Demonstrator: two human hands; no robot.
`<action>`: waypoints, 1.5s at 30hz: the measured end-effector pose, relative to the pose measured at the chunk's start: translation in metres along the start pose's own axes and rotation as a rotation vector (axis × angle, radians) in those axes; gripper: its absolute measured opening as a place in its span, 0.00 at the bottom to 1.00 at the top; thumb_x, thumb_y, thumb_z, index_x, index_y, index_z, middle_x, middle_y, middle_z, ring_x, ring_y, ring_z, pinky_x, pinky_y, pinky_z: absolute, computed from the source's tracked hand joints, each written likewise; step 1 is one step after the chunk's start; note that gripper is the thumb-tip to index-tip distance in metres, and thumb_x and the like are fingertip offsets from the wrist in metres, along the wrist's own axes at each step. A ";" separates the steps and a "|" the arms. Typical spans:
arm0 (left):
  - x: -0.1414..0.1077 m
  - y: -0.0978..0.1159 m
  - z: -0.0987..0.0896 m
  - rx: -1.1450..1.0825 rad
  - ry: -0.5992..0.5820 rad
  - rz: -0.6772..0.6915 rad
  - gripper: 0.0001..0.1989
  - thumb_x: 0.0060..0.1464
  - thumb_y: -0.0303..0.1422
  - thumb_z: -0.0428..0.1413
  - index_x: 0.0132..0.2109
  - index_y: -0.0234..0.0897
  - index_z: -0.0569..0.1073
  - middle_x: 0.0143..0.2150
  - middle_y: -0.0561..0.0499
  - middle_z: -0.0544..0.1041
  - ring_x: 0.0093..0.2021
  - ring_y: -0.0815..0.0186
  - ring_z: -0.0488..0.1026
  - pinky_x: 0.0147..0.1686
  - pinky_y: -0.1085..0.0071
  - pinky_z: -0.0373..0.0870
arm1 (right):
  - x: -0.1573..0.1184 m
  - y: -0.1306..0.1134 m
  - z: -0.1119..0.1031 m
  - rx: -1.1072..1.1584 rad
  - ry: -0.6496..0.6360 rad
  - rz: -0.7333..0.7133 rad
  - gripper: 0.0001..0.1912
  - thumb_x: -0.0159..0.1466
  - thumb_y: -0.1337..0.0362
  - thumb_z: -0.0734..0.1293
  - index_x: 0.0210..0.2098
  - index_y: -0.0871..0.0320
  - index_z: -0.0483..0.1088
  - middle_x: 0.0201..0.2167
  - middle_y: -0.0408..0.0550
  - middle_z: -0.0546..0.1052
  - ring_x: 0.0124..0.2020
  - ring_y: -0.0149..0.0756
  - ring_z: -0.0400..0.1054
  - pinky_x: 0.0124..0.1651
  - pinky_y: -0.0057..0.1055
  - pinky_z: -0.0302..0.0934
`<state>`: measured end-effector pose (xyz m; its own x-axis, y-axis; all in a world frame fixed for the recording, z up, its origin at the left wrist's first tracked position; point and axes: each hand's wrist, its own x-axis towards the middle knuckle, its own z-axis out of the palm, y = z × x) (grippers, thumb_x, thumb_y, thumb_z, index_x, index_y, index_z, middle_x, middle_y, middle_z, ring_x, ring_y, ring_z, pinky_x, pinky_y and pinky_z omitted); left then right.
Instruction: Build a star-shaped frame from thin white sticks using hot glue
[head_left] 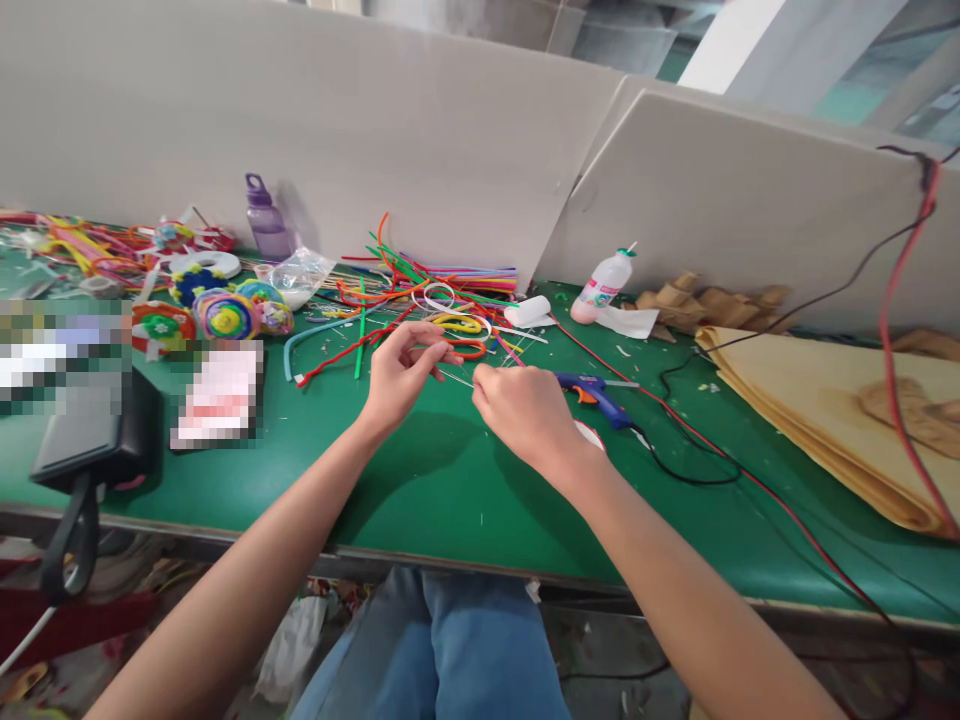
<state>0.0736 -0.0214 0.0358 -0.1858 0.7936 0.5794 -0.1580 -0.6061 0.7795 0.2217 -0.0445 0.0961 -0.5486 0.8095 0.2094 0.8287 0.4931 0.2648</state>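
Observation:
My left hand (409, 370) is raised over the middle of the green table, fingers curled and thumb brought to the fingertips at one end of a thin pale strand (456, 379). The strand, wire-like, runs across to my right hand (525, 410), which is closed around its other end. Whatever else lies inside that fist is hidden. Just beyond my hands are an orange-handled pair of scissors (466, 350) and a yellow looped bundle (457, 323). A blue glue gun (596, 395) lies right beside my right hand.
Colourful pipe cleaners (405, 275) pile up at the back. A purple bottle (268, 222) and a drink bottle (604, 285) stand near the partition. Fuzzy coil decorations (225, 315) and a black device (101, 430) are leftward. Brown paper (817, 410) and a red cable (720, 445) lie rightward.

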 end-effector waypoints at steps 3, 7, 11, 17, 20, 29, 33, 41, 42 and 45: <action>0.000 0.001 0.001 0.004 -0.001 -0.009 0.07 0.52 0.31 0.58 0.38 0.35 0.69 0.29 0.54 0.73 0.30 0.65 0.78 0.21 0.77 0.72 | -0.002 -0.001 0.000 -0.019 -0.005 -0.033 0.11 0.63 0.71 0.58 0.36 0.62 0.72 0.26 0.53 0.78 0.26 0.40 0.72 0.24 0.30 0.46; 0.000 0.002 0.001 0.010 -0.010 -0.012 0.07 0.52 0.31 0.58 0.39 0.35 0.69 0.28 0.55 0.72 0.29 0.66 0.78 0.22 0.77 0.72 | -0.002 0.001 0.002 0.022 -0.010 -0.036 0.11 0.63 0.69 0.58 0.35 0.60 0.72 0.26 0.52 0.78 0.27 0.40 0.72 0.25 0.31 0.44; -0.001 0.001 0.001 0.003 -0.018 -0.001 0.06 0.52 0.31 0.58 0.38 0.35 0.70 0.29 0.54 0.73 0.29 0.66 0.78 0.22 0.76 0.72 | 0.000 0.007 0.004 0.139 -0.018 -0.006 0.10 0.62 0.67 0.61 0.34 0.58 0.74 0.26 0.49 0.78 0.27 0.38 0.72 0.26 0.30 0.45; -0.001 0.000 0.000 0.008 -0.053 0.018 0.07 0.52 0.31 0.58 0.39 0.35 0.71 0.29 0.54 0.73 0.29 0.67 0.78 0.23 0.76 0.72 | 0.002 0.011 0.010 0.189 0.014 -0.033 0.08 0.61 0.67 0.62 0.32 0.57 0.74 0.23 0.47 0.77 0.25 0.35 0.69 0.26 0.30 0.44; -0.001 0.001 0.000 0.014 -0.065 0.007 0.08 0.53 0.32 0.58 0.40 0.35 0.71 0.29 0.54 0.73 0.29 0.68 0.77 0.22 0.76 0.72 | 0.001 0.010 0.014 0.159 0.048 -0.038 0.07 0.60 0.66 0.63 0.32 0.57 0.73 0.22 0.46 0.77 0.23 0.35 0.68 0.26 0.30 0.42; 0.001 -0.003 -0.002 -0.041 -0.004 -0.027 0.09 0.52 0.32 0.59 0.40 0.35 0.69 0.27 0.54 0.74 0.29 0.67 0.78 0.22 0.76 0.72 | -0.005 0.009 0.028 0.076 0.327 -0.150 0.10 0.59 0.71 0.58 0.30 0.60 0.70 0.19 0.44 0.74 0.20 0.30 0.65 0.25 0.29 0.42; 0.002 -0.005 -0.004 -0.073 0.005 -0.055 0.10 0.51 0.31 0.59 0.41 0.35 0.68 0.28 0.54 0.75 0.30 0.67 0.77 0.23 0.76 0.73 | -0.007 0.009 0.033 0.135 0.455 -0.199 0.11 0.58 0.73 0.57 0.26 0.59 0.69 0.17 0.41 0.72 0.20 0.27 0.64 0.25 0.28 0.44; 0.003 -0.005 -0.005 -0.079 -0.009 -0.062 0.10 0.51 0.31 0.59 0.41 0.36 0.69 0.28 0.54 0.74 0.29 0.68 0.76 0.25 0.74 0.74 | -0.002 0.013 0.015 0.642 0.145 -0.063 0.09 0.59 0.68 0.61 0.28 0.59 0.72 0.15 0.39 0.68 0.17 0.24 0.57 0.25 0.25 0.48; 0.003 -0.004 -0.005 -0.070 -0.024 -0.057 0.10 0.51 0.31 0.59 0.41 0.36 0.70 0.28 0.54 0.74 0.28 0.69 0.76 0.25 0.74 0.74 | 0.001 0.017 0.007 0.786 0.051 -0.032 0.10 0.61 0.66 0.61 0.27 0.60 0.73 0.13 0.38 0.67 0.16 0.23 0.56 0.24 0.25 0.48; 0.001 -0.001 -0.003 -0.028 -0.073 -0.050 0.09 0.52 0.32 0.58 0.41 0.36 0.70 0.28 0.53 0.74 0.26 0.70 0.75 0.23 0.74 0.74 | 0.008 0.035 -0.025 1.248 0.008 0.210 0.15 0.65 0.65 0.57 0.34 0.62 0.74 0.10 0.35 0.63 0.12 0.21 0.50 0.19 0.24 0.42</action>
<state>0.0702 -0.0197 0.0347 -0.1058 0.8238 0.5570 -0.1927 -0.5665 0.8012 0.2438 -0.0290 0.1305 -0.3908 0.9088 0.1461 0.4385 0.3234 -0.8385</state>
